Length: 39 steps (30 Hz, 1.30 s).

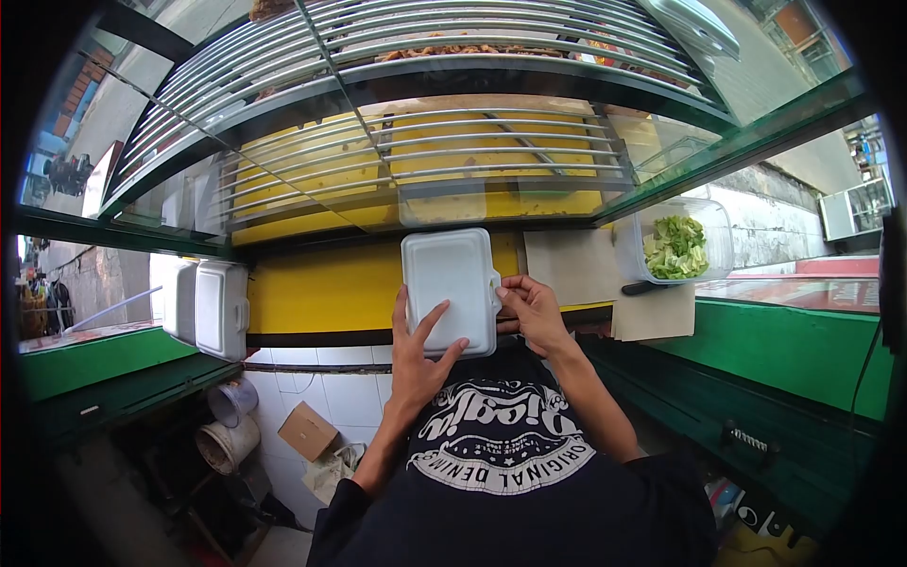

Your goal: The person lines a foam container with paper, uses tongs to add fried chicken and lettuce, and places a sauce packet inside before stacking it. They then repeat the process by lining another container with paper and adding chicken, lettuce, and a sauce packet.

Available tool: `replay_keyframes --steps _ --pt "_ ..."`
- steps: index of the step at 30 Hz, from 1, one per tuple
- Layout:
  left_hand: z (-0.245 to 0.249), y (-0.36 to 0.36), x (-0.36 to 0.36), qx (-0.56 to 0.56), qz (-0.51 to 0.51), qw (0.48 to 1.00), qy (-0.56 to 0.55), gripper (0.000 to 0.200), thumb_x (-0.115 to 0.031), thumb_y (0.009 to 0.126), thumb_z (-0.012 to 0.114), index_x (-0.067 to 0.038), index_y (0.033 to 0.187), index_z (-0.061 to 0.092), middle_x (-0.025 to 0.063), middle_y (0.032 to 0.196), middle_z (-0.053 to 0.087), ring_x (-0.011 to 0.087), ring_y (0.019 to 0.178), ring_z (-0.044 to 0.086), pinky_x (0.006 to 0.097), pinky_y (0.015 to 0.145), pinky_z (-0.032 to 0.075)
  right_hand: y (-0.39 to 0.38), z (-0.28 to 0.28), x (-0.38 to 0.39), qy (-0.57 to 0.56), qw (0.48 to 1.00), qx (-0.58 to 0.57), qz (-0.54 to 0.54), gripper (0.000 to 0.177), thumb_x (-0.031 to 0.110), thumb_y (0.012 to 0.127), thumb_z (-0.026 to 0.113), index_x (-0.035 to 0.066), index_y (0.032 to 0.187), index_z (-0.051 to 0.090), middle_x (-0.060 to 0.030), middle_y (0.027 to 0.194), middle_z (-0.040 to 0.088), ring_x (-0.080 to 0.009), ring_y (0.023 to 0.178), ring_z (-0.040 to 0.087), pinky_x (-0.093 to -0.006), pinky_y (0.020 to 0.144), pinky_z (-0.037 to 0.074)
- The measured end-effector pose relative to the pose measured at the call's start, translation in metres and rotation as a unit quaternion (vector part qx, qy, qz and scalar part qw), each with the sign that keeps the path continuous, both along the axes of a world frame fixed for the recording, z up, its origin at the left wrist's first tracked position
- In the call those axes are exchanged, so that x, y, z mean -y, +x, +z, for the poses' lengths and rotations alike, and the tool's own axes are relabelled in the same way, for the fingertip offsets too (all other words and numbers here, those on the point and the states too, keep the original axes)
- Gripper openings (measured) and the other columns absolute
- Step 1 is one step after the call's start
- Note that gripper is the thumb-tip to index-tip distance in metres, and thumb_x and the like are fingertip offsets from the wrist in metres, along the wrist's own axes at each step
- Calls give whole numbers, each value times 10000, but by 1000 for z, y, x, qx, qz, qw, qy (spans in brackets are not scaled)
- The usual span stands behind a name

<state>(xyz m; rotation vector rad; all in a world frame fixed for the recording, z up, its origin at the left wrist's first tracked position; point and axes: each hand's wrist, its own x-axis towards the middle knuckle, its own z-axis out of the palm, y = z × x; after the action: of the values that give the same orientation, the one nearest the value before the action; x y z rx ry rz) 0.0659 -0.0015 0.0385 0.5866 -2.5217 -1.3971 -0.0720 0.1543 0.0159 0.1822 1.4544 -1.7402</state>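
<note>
A closed white foam food box (pixel 444 274) lies on the yellow counter (pixel 326 288) near its front edge, in the middle of the head view. My left hand (pixel 420 354) rests on the lid's lower left part, fingers spread. At the box's right side, my right hand (pixel 531 312) has its thumb and index finger pressed together at the lid's tab. A bit of green shows by that tab. Brown paper sheets (pixel 572 265) lie just right of the box.
White foam boxes (pixel 221 307) stand at the counter's left end. A clear tub of cut lettuce (pixel 675 248) is at the right, with a black handle (pixel 645 287) beside it. A glass case with metal racks (pixel 491 156) rises behind the counter.
</note>
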Motion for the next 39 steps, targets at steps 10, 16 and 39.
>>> replay_keyframes --steps 10,16,39 --pt "1 1 4 0 -3 1000 6 566 -172 717 799 -150 1245 596 231 1497 200 416 1350 307 475 1053 374 -7 -22 -5 49 991 -110 54 191 131 925 600 -5 1057 579 -46 904 655 -111 806 620 -288 676 573" --pt "2 0 4 -2 8 1000 30 574 -174 718 798 -151 1252 589 229 1498 202 416 1353 302 477 1053 376 -7 -9 2 10 998 -59 21 173 89 919 601 -20 1053 599 -44 909 657 -94 802 611 -265 684 556" --pt "-16 25 3 14 141 981 133 896 -256 817 715 -32 1474 147 234 1442 268 377 1300 374 458 1016 408 -28 -4 -1 24 994 -101 -47 344 282 999 476 34 1230 537 -105 1130 599 -164 971 605 -322 839 519"
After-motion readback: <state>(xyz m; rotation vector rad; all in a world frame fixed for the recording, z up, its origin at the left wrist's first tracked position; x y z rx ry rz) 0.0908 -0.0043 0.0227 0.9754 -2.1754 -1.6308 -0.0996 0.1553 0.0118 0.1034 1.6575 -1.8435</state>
